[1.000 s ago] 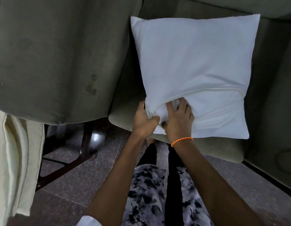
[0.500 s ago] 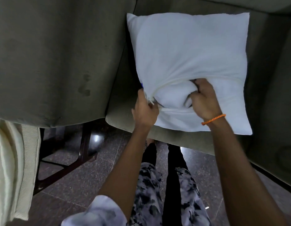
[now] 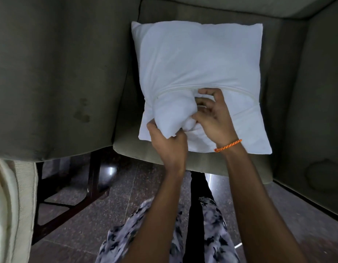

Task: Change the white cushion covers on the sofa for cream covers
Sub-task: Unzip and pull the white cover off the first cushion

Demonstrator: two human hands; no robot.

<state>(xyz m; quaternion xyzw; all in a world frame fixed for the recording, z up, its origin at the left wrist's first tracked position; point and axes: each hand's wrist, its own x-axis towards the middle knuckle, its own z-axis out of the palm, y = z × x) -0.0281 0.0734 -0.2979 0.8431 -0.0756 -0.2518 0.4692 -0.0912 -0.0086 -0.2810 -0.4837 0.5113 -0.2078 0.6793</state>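
A: A white cushion [image 3: 198, 73] lies flat on the seat of a grey-green sofa [image 3: 164, 154], its zip opening [image 3: 183, 90] gaping along the near side. The left hand [image 3: 167, 143] is clenched round a bulge of the inner pad [image 3: 172, 112] drawn out through the gap; the right hand [image 3: 211, 114], fingers half-curled, pinches fabric at the edge of the opening.

B: How will it handle?

A: Light, soft, easily crushed, by the look of it. The pad should squeeze through if bunched. The cover is loose cloth, best held at the zip's edge while the filling is pulled clear.

B: And the room?

A: The sofa arm [image 3: 56, 73] carries a dark stain. Cream fabric [image 3: 10, 209] hangs at the far left, a speckled stone floor [image 3: 117, 205] below.
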